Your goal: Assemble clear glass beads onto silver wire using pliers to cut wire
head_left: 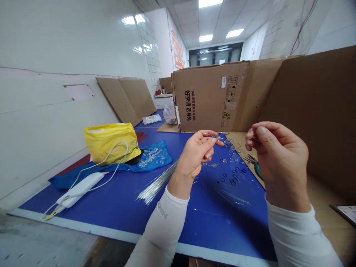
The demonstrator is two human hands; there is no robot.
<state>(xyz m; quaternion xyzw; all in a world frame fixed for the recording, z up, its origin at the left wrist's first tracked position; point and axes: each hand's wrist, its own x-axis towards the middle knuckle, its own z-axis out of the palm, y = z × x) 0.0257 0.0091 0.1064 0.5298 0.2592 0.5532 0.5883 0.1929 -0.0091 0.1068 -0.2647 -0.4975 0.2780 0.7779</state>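
Observation:
Near the middle of the view, my left hand [198, 152] pinches a thin strand with clear beads [214, 165], part of which hangs below the fingers. My right hand [278, 152] is raised to the right, thumb and forefinger pressed together; what they hold is too fine to make out. More clear beads on wire show between the two hands. Below them, several black rings [234, 178] lie on the blue table [217, 230]. A bundle of thin silvery wires [157, 185] lies left of my left forearm.
Loose clear beads [152, 157] rest on a blue cloth [167, 150] beside a yellow bag [111, 142]. A white power strip [80, 191] with a cable lies at the left. Green-handled pliers [258, 171] sit beside my right hand. Large cardboard [211, 100] stands behind.

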